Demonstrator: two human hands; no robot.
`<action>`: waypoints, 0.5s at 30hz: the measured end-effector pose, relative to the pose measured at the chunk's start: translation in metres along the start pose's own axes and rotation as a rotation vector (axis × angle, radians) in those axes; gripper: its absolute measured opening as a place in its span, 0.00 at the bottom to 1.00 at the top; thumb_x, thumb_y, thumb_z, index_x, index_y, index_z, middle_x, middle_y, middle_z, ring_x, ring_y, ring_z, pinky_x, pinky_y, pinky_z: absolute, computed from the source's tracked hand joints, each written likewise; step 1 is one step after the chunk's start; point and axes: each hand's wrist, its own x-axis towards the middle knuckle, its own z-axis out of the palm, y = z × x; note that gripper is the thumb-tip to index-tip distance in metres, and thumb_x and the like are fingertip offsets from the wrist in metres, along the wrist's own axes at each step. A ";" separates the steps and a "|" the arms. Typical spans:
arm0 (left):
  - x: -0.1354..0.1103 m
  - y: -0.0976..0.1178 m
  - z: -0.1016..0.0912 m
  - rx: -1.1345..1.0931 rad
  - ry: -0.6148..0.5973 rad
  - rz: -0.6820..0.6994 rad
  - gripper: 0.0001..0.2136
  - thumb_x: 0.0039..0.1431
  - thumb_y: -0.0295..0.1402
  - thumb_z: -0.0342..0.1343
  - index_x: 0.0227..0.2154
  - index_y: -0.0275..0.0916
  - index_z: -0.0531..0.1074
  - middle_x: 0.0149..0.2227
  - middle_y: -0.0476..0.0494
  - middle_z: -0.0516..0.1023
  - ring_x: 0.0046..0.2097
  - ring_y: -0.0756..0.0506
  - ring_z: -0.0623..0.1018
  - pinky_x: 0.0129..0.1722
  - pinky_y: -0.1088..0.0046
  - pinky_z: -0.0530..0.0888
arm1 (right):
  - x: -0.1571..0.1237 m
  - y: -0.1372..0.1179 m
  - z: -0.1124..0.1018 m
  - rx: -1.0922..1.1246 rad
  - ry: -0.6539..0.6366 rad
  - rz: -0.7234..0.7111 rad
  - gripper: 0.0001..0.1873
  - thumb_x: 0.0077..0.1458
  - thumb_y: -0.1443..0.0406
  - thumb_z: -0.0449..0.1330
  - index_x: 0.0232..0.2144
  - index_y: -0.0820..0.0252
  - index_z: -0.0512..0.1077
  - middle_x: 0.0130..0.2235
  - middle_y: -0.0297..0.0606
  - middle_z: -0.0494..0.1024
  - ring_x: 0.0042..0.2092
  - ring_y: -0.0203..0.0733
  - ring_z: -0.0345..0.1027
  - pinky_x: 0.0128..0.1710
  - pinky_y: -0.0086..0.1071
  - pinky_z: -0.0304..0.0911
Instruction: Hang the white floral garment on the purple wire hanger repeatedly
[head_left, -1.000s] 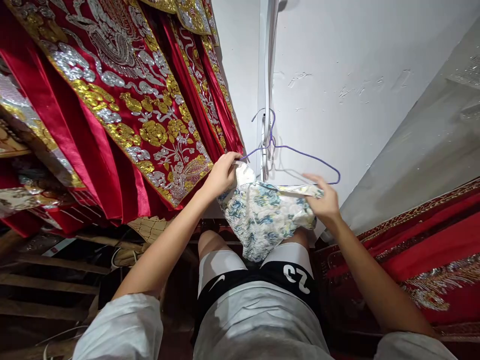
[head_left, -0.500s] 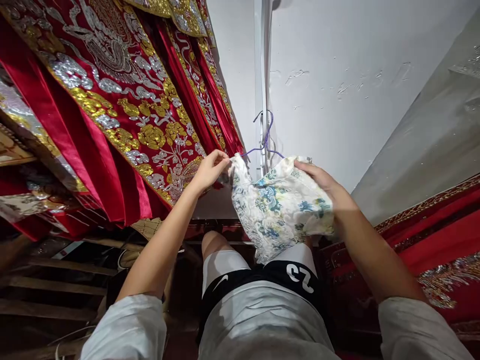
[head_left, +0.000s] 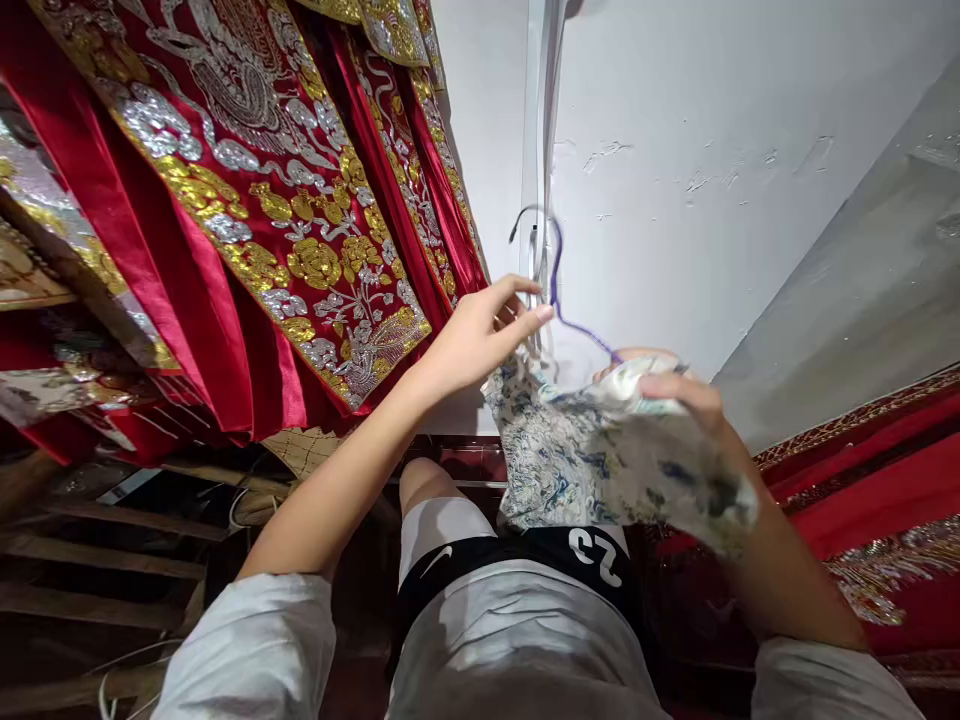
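A purple clothes hanger [head_left: 559, 275] with a dark-tipped hook slants down to the right into a white floral top [head_left: 570, 450], patterned in blue and green. My right hand [head_left: 679, 395] grips the top's right shoulder, its thumb over the cloth and fingers behind, around the hanger's end. The cloth's right side is smeared by motion. My left hand [head_left: 506, 325] is at the hanger's neck, thumb and forefinger apart, fingertips close beside the wire; whether they touch it is unclear. Below that hand lies the top's left shoulder, partly covered by it.
Red satin cloth with gold and silver embroidery [head_left: 315, 260] hangs at the left. A pale vertical pole [head_left: 541, 120] stands before the white wall [head_left: 690, 110]. Wooden slats [head_left: 105, 555] are at lower left, and red fringed cloth [head_left: 885, 520] at the right.
My left hand has left the top's left shoulder and moved up and right to the hanger's neck. The hanger has tilted, and my right hand has shifted right and down with the top.
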 end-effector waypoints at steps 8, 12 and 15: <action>-0.029 0.022 -0.028 0.184 -0.451 0.068 0.20 0.70 0.41 0.51 0.22 0.38 0.70 0.24 0.46 0.74 0.27 0.48 0.72 0.32 0.71 0.71 | 0.030 0.021 0.030 -0.213 -0.221 -0.386 0.18 0.59 0.51 0.65 0.45 0.56 0.77 0.47 0.43 0.79 0.50 0.50 0.71 0.53 0.43 0.65; -0.038 0.013 -0.056 -0.095 -0.507 0.030 0.21 0.70 0.47 0.52 0.27 0.39 0.78 0.33 0.40 0.83 0.37 0.43 0.82 0.42 0.66 0.79 | 0.058 0.053 0.034 -0.469 -0.048 -0.529 0.18 0.65 0.49 0.58 0.43 0.55 0.78 0.48 0.44 0.79 0.52 0.51 0.70 0.55 0.44 0.62; -0.035 -0.010 -0.066 -0.157 -0.271 -0.075 0.21 0.65 0.53 0.57 0.30 0.39 0.78 0.29 0.41 0.81 0.34 0.41 0.83 0.37 0.63 0.82 | 0.067 0.059 0.031 -0.513 0.018 -0.386 0.22 0.65 0.47 0.56 0.32 0.57 0.77 0.28 0.35 0.75 0.33 0.42 0.67 0.37 0.34 0.61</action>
